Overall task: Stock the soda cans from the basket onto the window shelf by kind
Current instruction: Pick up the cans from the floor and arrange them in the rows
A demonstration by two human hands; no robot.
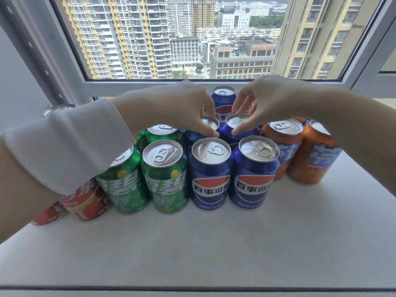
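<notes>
Soda cans (252,181) are standing upright on the white window shelf (214,243), and they are sitting in groups by kind. Red cans (85,202) are sitting at the far left, partly hiding under a white sleeve (68,146). Green Sprite cans (165,181) are standing next to them, close side by side. Blue Pepsi cans are filling the middle. Two front Pepsi cans (211,179) are standing nearest, with their labels facing out. Two more are standing right behind them, and a back Pepsi can (224,99) is showing between the hands, near the window frame (150,86). Orange cans (308,159) are standing on the right, just beside the blue ones.

The left hand (177,108) is reaching over the green cans. Its grip is holding the top of the left middle Pepsi can (211,124), with the thumb pressing on the front of the rim and the fingers curling over the back. The right hand (276,101) is reaching in from the other side. Its grip is holding the top of the right middle Pepsi can (236,121) the same way, thumb in front and fingers bending down behind. Both of these cans are sitting on the shelf between the front pair and the back can.

A clear glass thing (59,109) is peeking out behind the sleeve at the left. Tall buildings (137,39) are showing through the window.
</notes>
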